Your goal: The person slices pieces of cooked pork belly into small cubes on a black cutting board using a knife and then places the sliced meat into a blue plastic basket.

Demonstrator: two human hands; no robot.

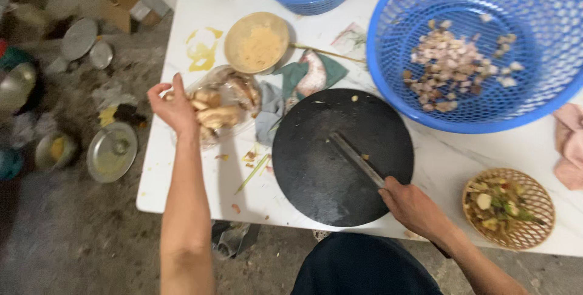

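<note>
One head-worn camera looks steeply down, fairly close, over the white table (461, 149).

We see soft, even overhead light brightening the white table (437, 161). The floor (73, 234) stays dim, and edges blur slightly.

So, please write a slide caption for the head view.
Left hand reaches into bag of ginger; right hand holds knife on round board.

You stood at a white marble table (534, 149) over a dirty concrete floor (73, 234) strewn with metal lids (111, 152).
</note>
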